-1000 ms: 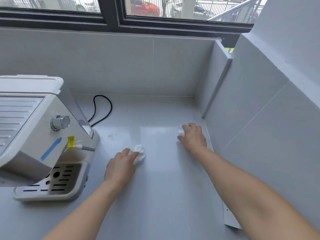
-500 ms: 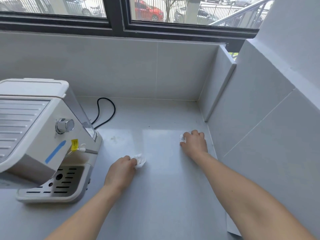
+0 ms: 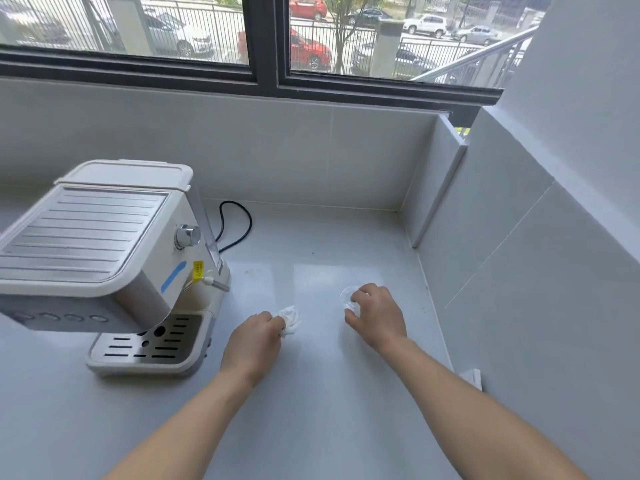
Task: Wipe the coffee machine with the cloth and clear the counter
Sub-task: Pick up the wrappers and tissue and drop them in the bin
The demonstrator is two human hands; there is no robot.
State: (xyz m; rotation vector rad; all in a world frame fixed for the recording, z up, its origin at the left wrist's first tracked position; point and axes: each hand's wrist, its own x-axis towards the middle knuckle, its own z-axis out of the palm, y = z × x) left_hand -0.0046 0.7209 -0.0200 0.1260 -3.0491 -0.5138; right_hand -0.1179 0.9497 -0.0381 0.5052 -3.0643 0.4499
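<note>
A white coffee machine (image 3: 104, 251) with a ribbed metal top stands on the left of the grey counter (image 3: 311, 393). My left hand (image 3: 252, 344) grips a small crumpled white cloth (image 3: 290, 320) on the counter, just right of the machine's drip tray (image 3: 149, 348). My right hand (image 3: 379, 315) holds a small clear plastic cup (image 3: 348, 297) at the counter's middle right; my fingers curl round it and hide part of it.
A black power cord (image 3: 239, 223) loops behind the machine. Tiled walls close the counter at the back and the right. A small white object (image 3: 472, 377) lies by the right wall. Windows run above the back wall.
Both hands have drawn back toward me along the counter, the left with the cloth and the right with the clear cup. My view has tilted up and shows more of the machine.
</note>
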